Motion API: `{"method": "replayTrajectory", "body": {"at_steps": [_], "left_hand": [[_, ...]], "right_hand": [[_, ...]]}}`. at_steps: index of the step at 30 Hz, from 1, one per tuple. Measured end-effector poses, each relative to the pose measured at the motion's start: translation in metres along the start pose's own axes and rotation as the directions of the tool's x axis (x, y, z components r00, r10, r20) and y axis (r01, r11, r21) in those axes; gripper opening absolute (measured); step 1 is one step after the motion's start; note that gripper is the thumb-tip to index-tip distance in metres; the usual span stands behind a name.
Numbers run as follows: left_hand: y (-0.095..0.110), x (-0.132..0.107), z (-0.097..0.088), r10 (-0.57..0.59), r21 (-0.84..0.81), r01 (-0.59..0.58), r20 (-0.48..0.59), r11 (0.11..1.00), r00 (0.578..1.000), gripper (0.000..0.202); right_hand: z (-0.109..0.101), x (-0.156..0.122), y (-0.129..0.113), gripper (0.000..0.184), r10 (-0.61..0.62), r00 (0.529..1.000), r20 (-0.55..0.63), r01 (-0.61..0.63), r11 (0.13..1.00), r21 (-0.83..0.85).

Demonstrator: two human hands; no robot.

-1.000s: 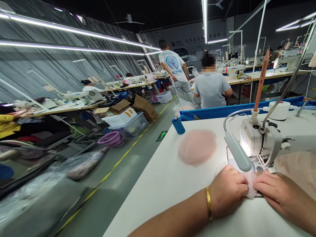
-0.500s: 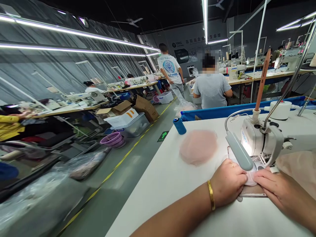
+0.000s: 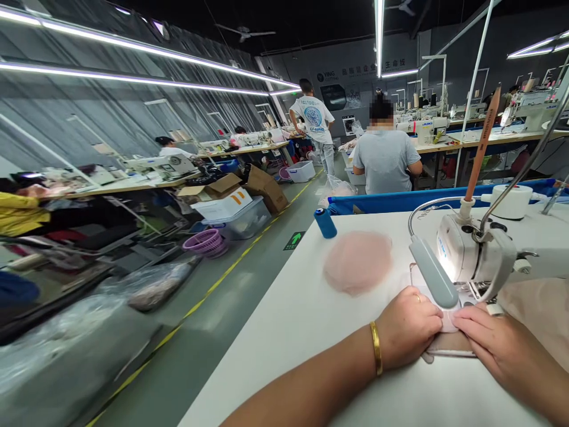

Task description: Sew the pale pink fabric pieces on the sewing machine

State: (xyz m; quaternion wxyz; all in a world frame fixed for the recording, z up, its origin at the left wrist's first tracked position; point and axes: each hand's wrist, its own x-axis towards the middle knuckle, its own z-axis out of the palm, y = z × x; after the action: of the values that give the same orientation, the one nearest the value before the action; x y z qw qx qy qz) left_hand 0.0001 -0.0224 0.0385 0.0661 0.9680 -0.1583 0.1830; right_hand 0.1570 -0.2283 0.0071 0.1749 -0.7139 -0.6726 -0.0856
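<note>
Both hands are at the front of a white sewing machine, close to its presser foot. My left hand, with a gold bangle at the wrist, is closed with curled fingers on the left edge of a small pale pink fabric piece. From the other side, my right hand pinches the same fabric, its fingertips near the left ones. A grey lamp hides part of the needle area. Below the fingers lies a brownish flat panel. Sheer beige fabric lies right of the machine.
On the white table lie a round stack of pink fabric and a blue thread spool. A white thread cone stands behind the machine. Left of the table runs an aisle with a purple basket. A seated co-worker is ahead.
The view has shifted slightly. Both hands keep their hold on the fabric, with almost no movement. In the aisle, the standing person's arms have changed position.
</note>
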Motion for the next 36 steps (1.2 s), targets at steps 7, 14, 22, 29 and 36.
{"method": "replayTrajectory", "body": {"at_steps": [7, 14, 22, 29, 36], "left_hand": [[-0.008, 0.003, 0.003, -0.013, 0.053, 0.015, -0.031, 0.998, 0.999, 0.018], [-0.014, 0.003, 0.007, -0.063, 0.056, 0.065, -0.030, 0.996, 0.998, 0.015], [-0.019, 0.009, 0.007, -0.084, 0.094, 0.087, -0.032, 0.992, 0.996, 0.012], [-0.006, 0.009, -0.006, -0.157, -0.007, 0.157, -0.010, 0.988, 0.988, 0.037], [-0.018, 0.010, -0.012, -0.197, -0.032, 0.195, -0.084, 0.980, 0.977, 0.023]], "right_hand": [[0.005, 0.004, 0.002, 0.040, 0.023, 0.999, -0.032, -0.023, 1.000, 0.002], [0.009, 0.005, 0.010, 0.038, 0.083, 0.993, -0.078, -0.082, 0.996, 0.025], [0.024, 0.002, 0.012, 0.040, 0.160, 0.971, -0.176, -0.156, 0.987, 0.037], [0.011, 0.002, 0.022, 0.037, -0.013, 0.975, -0.222, -0.027, 0.984, -0.173], [-0.008, 0.013, -0.015, 0.035, -0.220, 0.973, -0.072, 0.227, 0.968, 0.111]]}}
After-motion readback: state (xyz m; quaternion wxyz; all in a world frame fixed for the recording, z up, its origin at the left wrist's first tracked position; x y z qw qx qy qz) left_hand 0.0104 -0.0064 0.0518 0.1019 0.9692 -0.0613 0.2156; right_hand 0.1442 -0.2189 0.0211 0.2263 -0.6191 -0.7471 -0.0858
